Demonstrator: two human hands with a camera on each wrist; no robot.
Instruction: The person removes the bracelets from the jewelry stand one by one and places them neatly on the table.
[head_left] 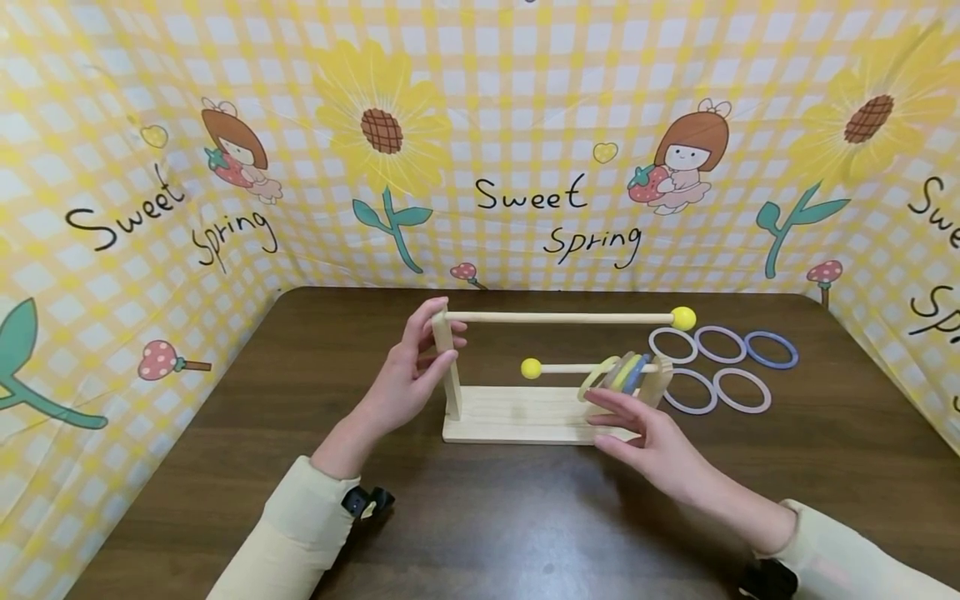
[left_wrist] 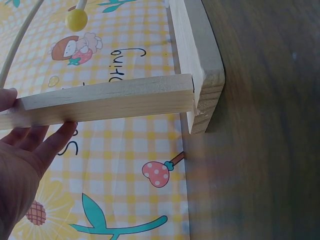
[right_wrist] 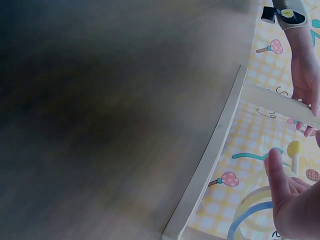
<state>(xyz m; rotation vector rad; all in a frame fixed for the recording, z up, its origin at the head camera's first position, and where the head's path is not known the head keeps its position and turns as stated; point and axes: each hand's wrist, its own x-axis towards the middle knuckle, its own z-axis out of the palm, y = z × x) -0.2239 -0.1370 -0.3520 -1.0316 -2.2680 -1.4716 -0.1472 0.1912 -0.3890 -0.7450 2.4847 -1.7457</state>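
My left hand point(head_left: 401, 385) grips the left upright post point(head_left: 451, 379) of a wooden ring stand, thumb on one side and fingers on the other. The stand's base point(head_left: 517, 414) lies flat on the table. From that post an upper rod point(head_left: 555, 317) runs right to a yellow ball. A lower rod point(head_left: 564, 368) comes from the right post and bears several rings, among them a blue ring point(head_left: 639, 372) and a tilted pale yellow ring point(head_left: 587, 380). My right hand point(head_left: 663, 446) has its fingers loosely extended, fingertips right at the pale yellow ring's lower edge.
Several loose rings lie on the dark table point(head_left: 480, 517) right of the stand, including a blue ring point(head_left: 772, 365) and a lilac ring point(head_left: 742, 408). A yellow checked cloth point(head_left: 525, 108) hangs around the back and sides. The upper rod's yellow ball point(head_left: 683, 318) sticks out toward the loose rings.
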